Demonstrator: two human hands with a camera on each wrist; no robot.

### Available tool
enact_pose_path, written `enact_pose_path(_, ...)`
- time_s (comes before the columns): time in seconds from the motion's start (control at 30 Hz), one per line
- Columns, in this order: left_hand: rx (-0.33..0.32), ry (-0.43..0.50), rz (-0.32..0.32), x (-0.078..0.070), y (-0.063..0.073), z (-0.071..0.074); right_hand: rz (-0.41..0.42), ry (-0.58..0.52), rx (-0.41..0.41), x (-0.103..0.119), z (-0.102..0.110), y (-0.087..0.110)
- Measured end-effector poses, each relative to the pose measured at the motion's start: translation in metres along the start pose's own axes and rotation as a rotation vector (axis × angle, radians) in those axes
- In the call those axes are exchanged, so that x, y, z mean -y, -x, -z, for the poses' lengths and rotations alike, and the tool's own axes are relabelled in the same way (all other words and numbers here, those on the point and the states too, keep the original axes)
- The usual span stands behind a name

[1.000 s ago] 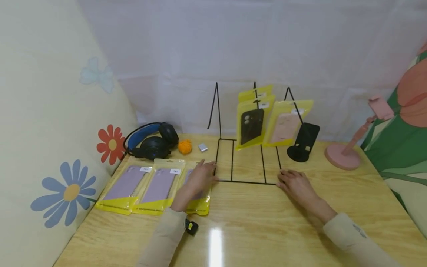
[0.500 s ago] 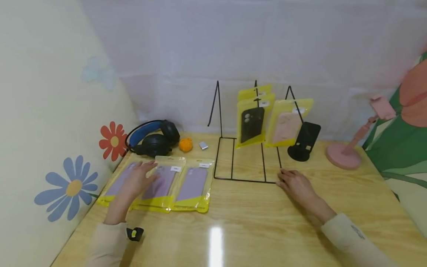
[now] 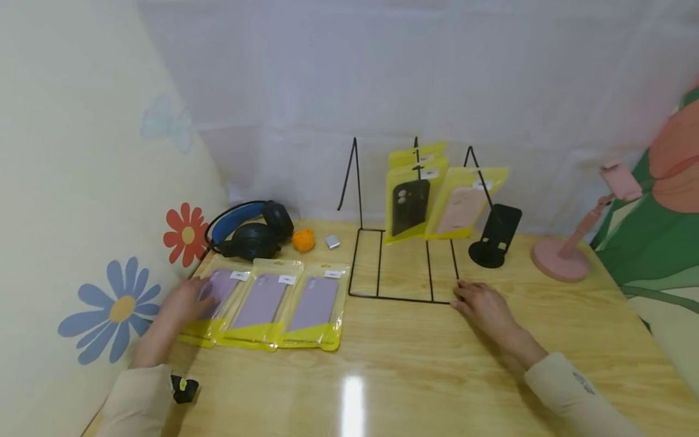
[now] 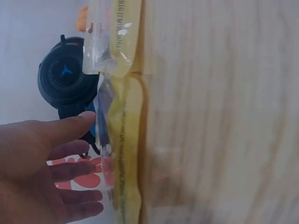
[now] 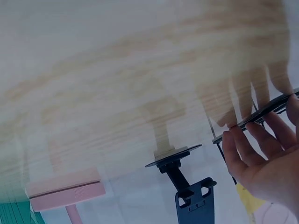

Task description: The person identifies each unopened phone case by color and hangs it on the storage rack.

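Note:
Three clear-and-yellow packets with purple phone cases lie side by side: the left packet [image 3: 222, 285], the middle packet [image 3: 259, 302] and the right packet [image 3: 312, 304]. My left hand [image 3: 182, 304] is at the left packet and overlaps its outer side; in the left wrist view the fingers [image 4: 70, 171] are extended and hold nothing. My right hand [image 3: 486, 311] rests at the front right corner of a black wire rack [image 3: 393, 298], its fingertips touching the base wire. From the rack hang a black phone case packet [image 3: 409, 209], a pink phone case packet [image 3: 461, 211] and another packet [image 3: 401, 159] behind.
Behind the packets are black headphones [image 3: 253, 240], an orange ball [image 3: 303, 240] and a small silver-white block [image 3: 332, 242]. A black phone stand [image 3: 501, 227] stands right of the rack, a pink stand [image 3: 562, 258] farther right. A patterned wall borders the left side.
My left hand has moved left from beside the rack, across the packets, to the leftmost one. My right hand has stayed at the rack's corner.

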State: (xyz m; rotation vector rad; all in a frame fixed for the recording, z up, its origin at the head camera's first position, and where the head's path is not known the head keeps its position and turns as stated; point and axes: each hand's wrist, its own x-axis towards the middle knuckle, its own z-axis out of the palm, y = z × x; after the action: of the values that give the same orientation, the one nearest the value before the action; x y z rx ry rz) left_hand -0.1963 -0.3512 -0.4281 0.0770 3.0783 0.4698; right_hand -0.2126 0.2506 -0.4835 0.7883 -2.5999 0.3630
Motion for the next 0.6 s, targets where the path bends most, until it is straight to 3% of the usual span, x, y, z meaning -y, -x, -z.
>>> enact_pose_path(0.3,-0.007,0.045,0.038,0.0039,0.0025,-0.0081,-0.061,-0.01,0.049,0.0016,0.0015,-0.0017)
enact_pose_path(0.6,0.07,0.062,0.106,0.0045,0.0037,-0.0066,-0.072,0.008,0.044,0.0028,0.0021,-0.0005)
